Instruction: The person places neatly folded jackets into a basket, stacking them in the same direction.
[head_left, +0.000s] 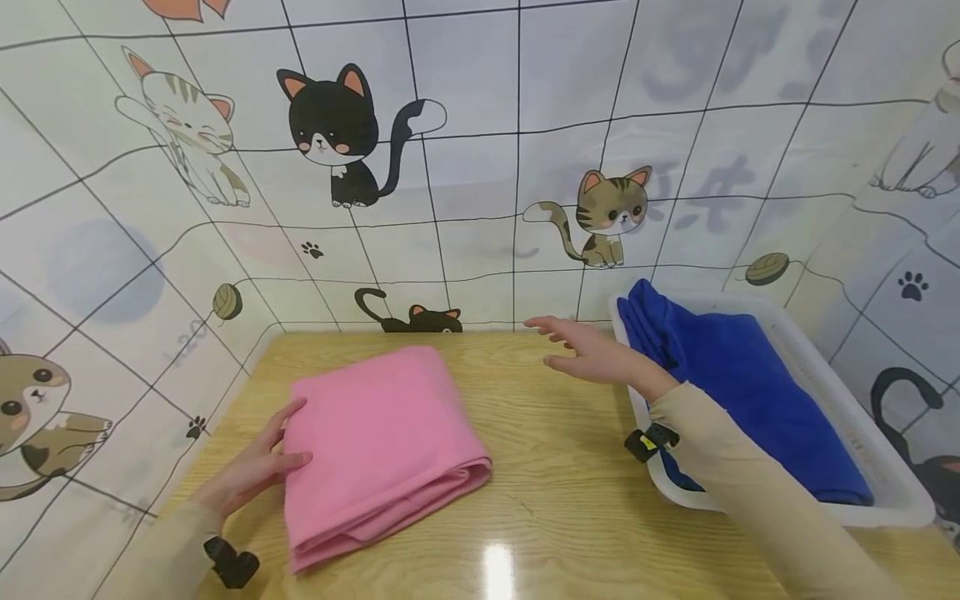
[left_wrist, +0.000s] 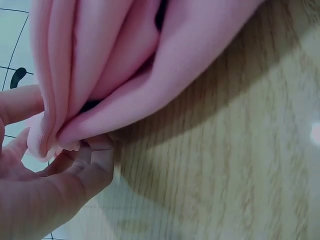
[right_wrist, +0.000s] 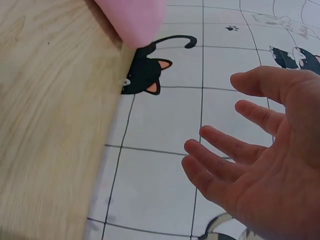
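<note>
While left fingers (left_wrist: 100,162) grip pink cloth (head_left: 375,446), right fingers (right_wrist: 216,160) hover—loosely spread.

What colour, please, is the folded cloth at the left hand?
The folded cloth is plain pink, which shows best in the head view.

Pink cloth (head_left: 378,442), blue cloth (head_left: 750,392), cat-print wall (head_left: 480,175)

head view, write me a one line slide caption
Left hand grips folded pink cloth on a wood-grain table; an open right hand hovers near folded blue cloth in a white plastic tray.
</note>
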